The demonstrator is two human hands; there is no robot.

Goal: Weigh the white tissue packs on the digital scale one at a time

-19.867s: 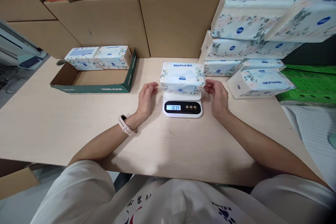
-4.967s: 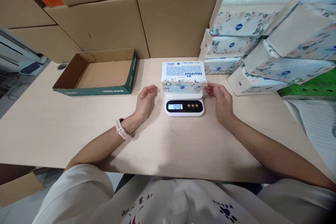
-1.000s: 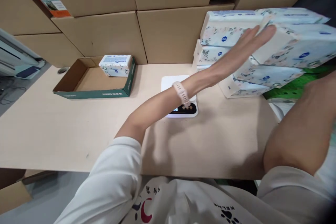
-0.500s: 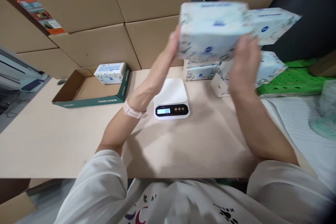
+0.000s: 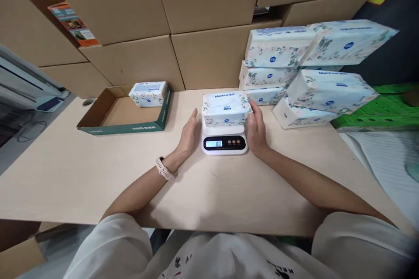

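A white pack of tissues (image 5: 227,107) with blue print and a floral pattern sits on the white kitchen scale (image 5: 224,144). The scale's display reads 0.0. To the left of the pack is my left hand (image 5: 189,134), open, its fingers stretched and a small gap between it and the pack. My right hand (image 5: 257,130) lies against the pack's right side with its fingers extended, not wrapped round it. A pale wristband (image 5: 165,169) circles my left wrist.
Several more tissue packs (image 5: 274,54) are stacked behind my right hand. At left, a shallow green-edged cardboard tray (image 5: 131,127) holds one tissue pack (image 5: 149,93). Large cardboard boxes (image 5: 212,59) wall off the table's back. A green plastic pallet (image 5: 389,104) stands at right.
The tissue pack has come down and left from the air onto the scale. My left hand has moved off it, and my right hand has lowered beside it.
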